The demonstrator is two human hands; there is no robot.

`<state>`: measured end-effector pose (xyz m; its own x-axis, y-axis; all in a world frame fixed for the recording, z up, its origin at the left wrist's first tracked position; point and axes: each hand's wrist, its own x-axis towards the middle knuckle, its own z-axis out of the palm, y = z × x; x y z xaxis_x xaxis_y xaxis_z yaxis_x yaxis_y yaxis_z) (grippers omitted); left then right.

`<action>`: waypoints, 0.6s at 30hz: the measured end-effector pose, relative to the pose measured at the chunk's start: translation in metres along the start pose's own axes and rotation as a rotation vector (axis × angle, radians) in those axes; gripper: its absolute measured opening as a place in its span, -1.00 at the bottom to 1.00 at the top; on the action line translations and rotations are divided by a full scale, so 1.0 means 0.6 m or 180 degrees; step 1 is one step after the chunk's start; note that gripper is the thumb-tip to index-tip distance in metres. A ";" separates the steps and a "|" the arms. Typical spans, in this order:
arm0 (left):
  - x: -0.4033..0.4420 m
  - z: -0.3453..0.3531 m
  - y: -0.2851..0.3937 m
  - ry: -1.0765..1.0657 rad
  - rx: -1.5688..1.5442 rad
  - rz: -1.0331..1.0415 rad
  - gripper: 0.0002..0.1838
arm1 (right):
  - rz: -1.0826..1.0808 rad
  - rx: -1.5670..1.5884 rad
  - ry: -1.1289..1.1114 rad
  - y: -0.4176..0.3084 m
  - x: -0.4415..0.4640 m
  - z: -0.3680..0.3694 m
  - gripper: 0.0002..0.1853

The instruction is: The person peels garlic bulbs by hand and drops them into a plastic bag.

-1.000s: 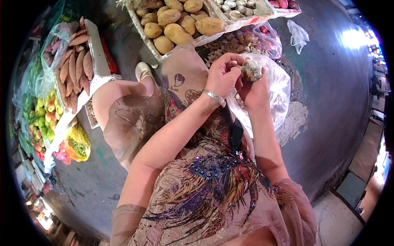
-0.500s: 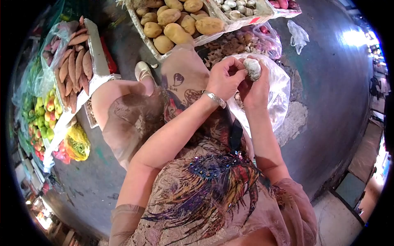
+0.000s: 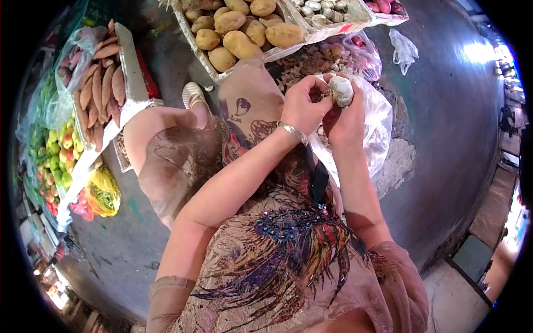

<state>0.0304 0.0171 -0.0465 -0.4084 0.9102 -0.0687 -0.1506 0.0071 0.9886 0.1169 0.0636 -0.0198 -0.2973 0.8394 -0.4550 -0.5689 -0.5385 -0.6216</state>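
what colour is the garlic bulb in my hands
Whitish garlic bulb, seen best in the head view.

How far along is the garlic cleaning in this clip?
Apparently done: pale, clean-looking garlic bulbs in the white box; dry brown papery skins lie nearby.
In hand: one round white garlic bulb, mostly smooth, held by the right hand, left hand pinching its darker end.
Left: probably bulbs in the clear plastic bag; they're mostly hidden, so I can't tell how many.
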 end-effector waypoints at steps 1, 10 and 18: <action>-0.002 0.000 0.005 0.0005 -0.0005 -0.0003 -0.85 | 0.0004 -0.0007 0.0001 -0.001 0.000 0.000 -0.72; -0.016 0.011 0.018 0.0001 0.1359 0.0692 -0.77 | 0.0119 -0.0114 0.0035 -0.009 0.023 -0.062 -0.72; 0.001 0.003 -0.006 -0.0009 0.1018 0.0205 -0.68 | 0.0706 0.0150 -0.0075 -0.071 0.020 -0.065 -0.64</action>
<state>0.0321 0.0184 -0.0500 -0.4054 0.9141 -0.0049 0.1660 0.0789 0.9830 0.1672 0.0934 -0.0235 -0.4365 0.7026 -0.5619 -0.5226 -0.7064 -0.4774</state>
